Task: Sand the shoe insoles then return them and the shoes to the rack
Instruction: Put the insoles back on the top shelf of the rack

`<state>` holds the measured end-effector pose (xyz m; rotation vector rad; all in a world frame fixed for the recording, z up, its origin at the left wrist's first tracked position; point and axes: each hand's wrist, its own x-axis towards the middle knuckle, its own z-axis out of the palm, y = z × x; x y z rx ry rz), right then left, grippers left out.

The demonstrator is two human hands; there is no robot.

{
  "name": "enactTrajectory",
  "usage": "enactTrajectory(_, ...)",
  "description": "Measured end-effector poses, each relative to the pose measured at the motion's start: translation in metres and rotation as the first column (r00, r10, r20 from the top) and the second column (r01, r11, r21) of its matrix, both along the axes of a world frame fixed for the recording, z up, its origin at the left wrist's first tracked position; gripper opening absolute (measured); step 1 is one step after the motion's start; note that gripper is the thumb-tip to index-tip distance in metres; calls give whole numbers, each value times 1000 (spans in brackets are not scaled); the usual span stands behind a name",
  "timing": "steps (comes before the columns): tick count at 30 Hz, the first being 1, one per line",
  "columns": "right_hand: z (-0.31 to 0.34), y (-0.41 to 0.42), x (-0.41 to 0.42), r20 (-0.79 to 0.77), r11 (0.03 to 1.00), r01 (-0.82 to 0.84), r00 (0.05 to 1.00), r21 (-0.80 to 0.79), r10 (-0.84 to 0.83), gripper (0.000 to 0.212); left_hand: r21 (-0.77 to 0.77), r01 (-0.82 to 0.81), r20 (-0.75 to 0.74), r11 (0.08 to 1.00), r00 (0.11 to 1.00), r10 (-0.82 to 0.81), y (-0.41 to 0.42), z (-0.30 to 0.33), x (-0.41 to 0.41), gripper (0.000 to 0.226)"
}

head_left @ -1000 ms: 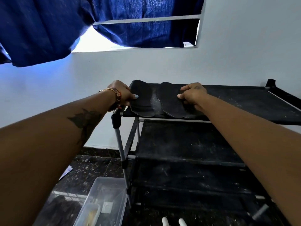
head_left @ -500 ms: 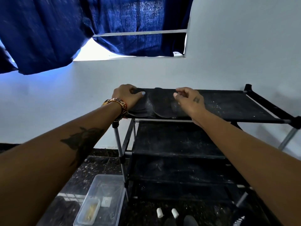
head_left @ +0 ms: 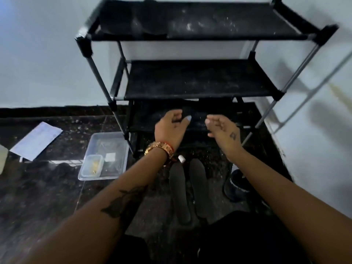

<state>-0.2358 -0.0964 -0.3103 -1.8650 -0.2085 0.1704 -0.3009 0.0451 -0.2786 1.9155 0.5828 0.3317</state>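
Both hands, left hand (head_left: 171, 128) and right hand (head_left: 222, 128), hang loosely curled and empty above two insoles (head_left: 188, 189) lying side by side on the floor, lengthwise toward the rack (head_left: 192, 79).

One rack (head_left: 118, 65), three shelves visible on it, the lowest partly hidden behind the hands. Two insoles on the top shelf at its left end (head_left: 133, 23), blurred, lying side by side. Two more insoles on the floor (head_left: 188, 191), also side by side. One black shoe (head_left: 236, 185) on the floor to their right. One small white cylinder (head_left: 181, 159). One clear plastic tray (head_left: 114, 149) holding one smaller clear box (head_left: 93, 165). One sheet of paper (head_left: 36, 140). Two hands: left hand (head_left: 170, 128), right hand (head_left: 222, 130), neither holding anything. One gold bracelet (head_left: 160, 149), on the left wrist.
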Motion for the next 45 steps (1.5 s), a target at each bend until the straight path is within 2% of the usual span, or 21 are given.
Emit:
enactTrajectory(5,-101,-27,-11,-211,979,-23,977,-201,-20,23,-58,-39,-321,998,947,19,-19,-99,-13,44)
enactTrajectory(11,-207,-43,-26,-439,930,-85,894,-358,-87,31,-66,-101,-623,993,781,38,-14,-208,-38,51)
enactTrajectory(14,-242,-46,-32,-495,885,-149,863,-441,-101,38,-42,-68,-702,997,712,19,-13,-247,-41,54)
enactTrajectory(21,-293,-38,-40,-479,683,-259,865,-683,-150,66,-25,-114,-807,993,589,48,-20,-303,-45,64)
enactTrajectory(25,-301,-30,-40,-425,624,-226,886,-748,-188,65,-5,-158,-839,987,538,81,-26,-323,-48,59)
enactTrajectory(30,-305,-27,-38,-485,724,-183,843,-665,-233,51,-32,-182,-852,983,519,68,-25,-329,-44,42)
enactTrajectory(34,-297,-31,-35,-530,783,-110,792,-613,-303,26,-126,-198,-855,972,519,-5,-17,-324,-41,32)
enactTrajectory(38,-279,-41,-30,-616,884,5,715,-468,-330,22,-240,-342,-814,908,581,3,-10,-313,-39,22)
enactTrajectory(42,-248,-48,-23,-742,958,119,609,-262,-278,15,-405,-459,-730,791,684,23,-5,-281,-37,16)
enactTrajectory(44,-226,-48,-17,-761,972,136,605,-191,-234,12,-479,-462,-683,746,731,14,-6,-255,-34,8)
enactTrajectory(45,-217,-48,-14,-762,977,135,611,-166,-214,16,-502,-448,-665,740,747,1,-6,-245,-33,12)
